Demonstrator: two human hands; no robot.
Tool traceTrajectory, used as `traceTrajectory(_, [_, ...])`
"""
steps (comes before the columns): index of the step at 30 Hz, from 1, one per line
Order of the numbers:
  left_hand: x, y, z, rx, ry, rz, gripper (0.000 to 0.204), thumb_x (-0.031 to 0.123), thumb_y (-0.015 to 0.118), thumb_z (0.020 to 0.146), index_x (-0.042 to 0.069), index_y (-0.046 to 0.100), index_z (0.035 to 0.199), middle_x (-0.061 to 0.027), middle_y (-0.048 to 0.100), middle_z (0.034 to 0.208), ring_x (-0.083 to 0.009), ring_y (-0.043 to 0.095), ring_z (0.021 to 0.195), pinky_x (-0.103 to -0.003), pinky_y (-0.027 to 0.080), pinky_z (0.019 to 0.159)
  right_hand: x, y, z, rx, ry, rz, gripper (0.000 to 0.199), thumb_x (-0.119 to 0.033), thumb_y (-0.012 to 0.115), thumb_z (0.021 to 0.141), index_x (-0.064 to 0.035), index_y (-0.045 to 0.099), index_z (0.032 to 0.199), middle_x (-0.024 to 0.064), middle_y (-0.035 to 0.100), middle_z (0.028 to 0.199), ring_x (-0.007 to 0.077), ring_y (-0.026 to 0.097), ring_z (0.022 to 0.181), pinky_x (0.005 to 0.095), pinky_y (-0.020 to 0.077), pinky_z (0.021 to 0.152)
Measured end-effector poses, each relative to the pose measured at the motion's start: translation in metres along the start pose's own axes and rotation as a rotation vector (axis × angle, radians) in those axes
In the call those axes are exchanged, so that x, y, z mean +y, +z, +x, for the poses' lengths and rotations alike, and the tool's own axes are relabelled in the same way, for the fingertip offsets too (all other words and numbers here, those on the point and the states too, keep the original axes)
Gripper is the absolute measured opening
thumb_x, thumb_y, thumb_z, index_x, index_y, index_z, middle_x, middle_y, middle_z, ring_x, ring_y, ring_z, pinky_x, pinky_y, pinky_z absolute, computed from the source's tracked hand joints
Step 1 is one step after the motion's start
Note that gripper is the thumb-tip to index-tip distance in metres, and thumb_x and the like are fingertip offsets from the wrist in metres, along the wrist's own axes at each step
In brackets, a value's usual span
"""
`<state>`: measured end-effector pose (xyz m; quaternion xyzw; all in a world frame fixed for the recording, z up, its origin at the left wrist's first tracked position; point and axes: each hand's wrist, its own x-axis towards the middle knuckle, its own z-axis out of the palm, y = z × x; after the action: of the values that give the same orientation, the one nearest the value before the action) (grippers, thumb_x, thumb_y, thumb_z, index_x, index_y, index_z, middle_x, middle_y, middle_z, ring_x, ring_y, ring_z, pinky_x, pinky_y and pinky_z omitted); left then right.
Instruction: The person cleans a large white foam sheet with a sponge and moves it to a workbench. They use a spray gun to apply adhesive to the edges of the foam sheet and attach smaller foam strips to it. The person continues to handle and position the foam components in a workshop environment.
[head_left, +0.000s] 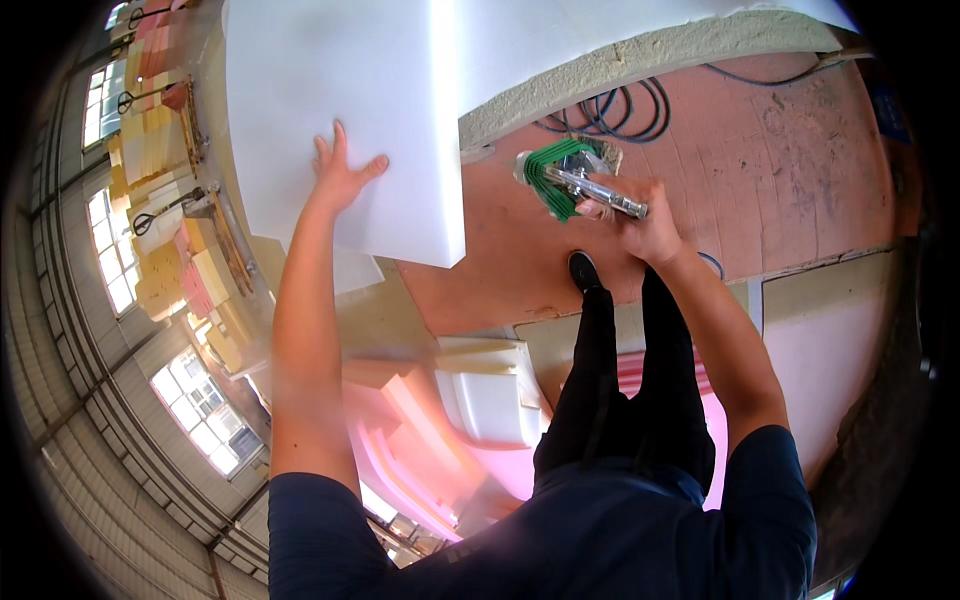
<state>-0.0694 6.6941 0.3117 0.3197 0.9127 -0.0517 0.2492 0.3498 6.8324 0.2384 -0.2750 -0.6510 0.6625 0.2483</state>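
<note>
My left hand (345, 178) lies with spread fingers on top of a thick white foam block (340, 70), close to its near end. Held out over the reddish floor, my right hand (645, 215) is closed round a metal spray gun (600, 190). Green bands (550, 175) wrap the front of the gun, and part of its body is hidden by my fingers. The gun is to the right of the block and apart from it.
A coiled dark hose (640, 115) lies on the reddish floor (800, 160), below a rough foam edge (640, 70). Pink foam pieces (400, 440) and a white foam piece (490, 405) are near my legs. Hand trolleys with stacked foam (200, 270) stand far left.
</note>
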Motion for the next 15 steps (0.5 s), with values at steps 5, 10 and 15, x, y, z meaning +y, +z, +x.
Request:
traceTrajectory(5, [-0.006,0.003,0.001,0.0,0.008,0.025,0.124,0.071,0.073,0.068,0.02,0.001,0.156,-0.0274,-0.009,0.158,-0.0547,0.0,0.142,-0.061,0.018,0.114,-0.002,-0.005,0.003,-0.027,-0.017,-0.055,0.029,-0.017,0.079,0.081,0.0025,0.069,0.101,0.0164,0.069,0.081,0.0165,0.061,0.066,0.0295,0.0515,0.067])
traceTrajectory(10, [-0.005,0.003,0.006,0.01,0.012,0.018,0.127,0.074,0.073,0.065,0.02,0.002,0.156,-0.0285,-0.009,0.157,-0.0555,-0.001,0.142,-0.061,0.018,0.114,0.001,-0.002,-0.018,-0.13,-0.027,-0.078,0.029,-0.017,0.08,0.079,0.0007,0.07,0.1,0.0162,0.069,0.082,0.0232,0.067,0.07,0.031,0.0527,0.067])
traceTrajectory(15, [-0.003,0.002,0.003,0.005,0.004,0.015,0.129,0.075,0.073,0.063,0.02,0.002,0.156,-0.0292,-0.009,0.157,-0.056,-0.003,0.142,-0.061,0.018,0.114,0.002,0.005,-0.033,-0.197,-0.042,-0.085,0.028,-0.015,0.08,0.078,-0.0006,0.07,0.1,0.0147,0.07,0.084,0.0279,0.067,0.072,0.0323,0.053,0.067])
